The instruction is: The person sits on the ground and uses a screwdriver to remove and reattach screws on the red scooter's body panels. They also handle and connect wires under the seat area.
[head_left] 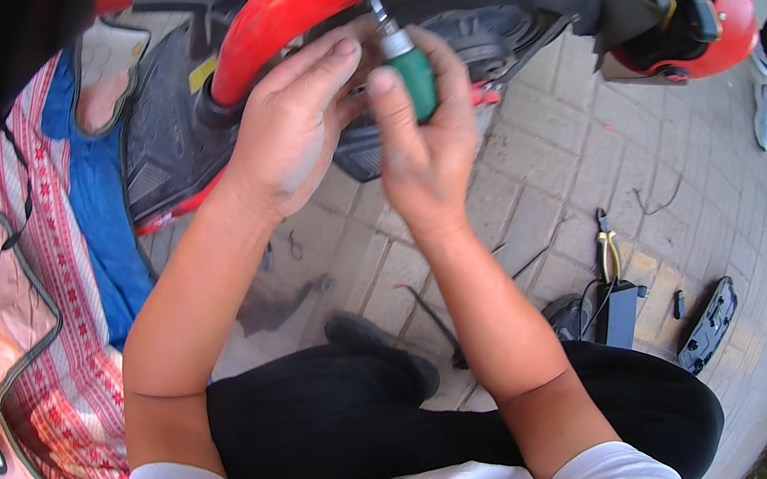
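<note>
My right hand (434, 152) is wrapped round a screwdriver (413, 80) with a stubby green handle and a silver shaft. Its tip points up and slightly left, at the lower edge of a red scooter's body panel (273, 23); whether it sits on a screw I cannot tell. Close beside the handle, my left hand (286, 127) is cupped and open under the panel, thumb up. Its other fingers are partly hidden, and I see nothing held in it. Behind both hands is the scooter's dark underside (482, 43).
Pliers (608, 249) with yellow handles, a black box (618, 314) with a cable and a black plastic cover (709, 325) lie on the paving at right. Patterned red-and-blue cloth (73, 188) hangs at left. Another person's shoe (764, 119) shows at upper right.
</note>
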`<state>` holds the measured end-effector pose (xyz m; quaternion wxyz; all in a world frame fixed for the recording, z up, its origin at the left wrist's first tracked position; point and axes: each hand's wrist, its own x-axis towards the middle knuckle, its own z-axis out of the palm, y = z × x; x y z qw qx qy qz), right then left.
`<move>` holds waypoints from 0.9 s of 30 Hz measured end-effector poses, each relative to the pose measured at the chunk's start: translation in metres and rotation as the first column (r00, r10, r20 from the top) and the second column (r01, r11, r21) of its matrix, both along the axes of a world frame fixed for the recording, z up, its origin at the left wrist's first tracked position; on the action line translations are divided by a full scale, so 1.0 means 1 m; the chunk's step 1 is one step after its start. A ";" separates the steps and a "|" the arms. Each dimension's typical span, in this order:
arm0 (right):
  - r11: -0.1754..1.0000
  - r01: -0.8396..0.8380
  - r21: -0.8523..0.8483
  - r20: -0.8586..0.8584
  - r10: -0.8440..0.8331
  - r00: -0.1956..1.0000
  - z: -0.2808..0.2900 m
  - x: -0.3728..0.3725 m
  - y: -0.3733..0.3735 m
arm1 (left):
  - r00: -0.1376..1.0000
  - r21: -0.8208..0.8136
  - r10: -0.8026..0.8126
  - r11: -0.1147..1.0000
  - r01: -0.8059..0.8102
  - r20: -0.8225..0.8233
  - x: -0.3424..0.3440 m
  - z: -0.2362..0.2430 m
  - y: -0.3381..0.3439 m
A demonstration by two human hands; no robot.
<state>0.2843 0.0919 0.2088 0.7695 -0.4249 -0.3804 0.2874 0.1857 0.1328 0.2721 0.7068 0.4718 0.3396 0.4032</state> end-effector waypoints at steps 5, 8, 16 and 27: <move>0.819 -0.526 0.227 -0.669 0.524 0.527 0.002 0.017 -0.007 | 0.924 -0.158 -0.103 0.986 0.046 -0.370 -0.104 -0.018 -0.031; 0.746 -0.596 0.296 -0.888 0.445 0.116 0.019 0.015 -0.013 | 0.826 -0.215 0.075 0.949 -0.232 -0.559 -0.202 -0.067 -0.085; 0.477 -0.557 0.680 -0.717 0.594 -0.366 0.008 0.029 -0.008 | 0.058 0.090 0.205 0.645 -0.759 -0.977 -0.385 -0.273 -0.258; 0.327 -0.619 0.714 -0.603 0.736 -0.307 -0.010 0.034 -0.002 | 0.075 0.104 0.294 0.548 -0.830 -0.953 -0.394 -0.326 -0.248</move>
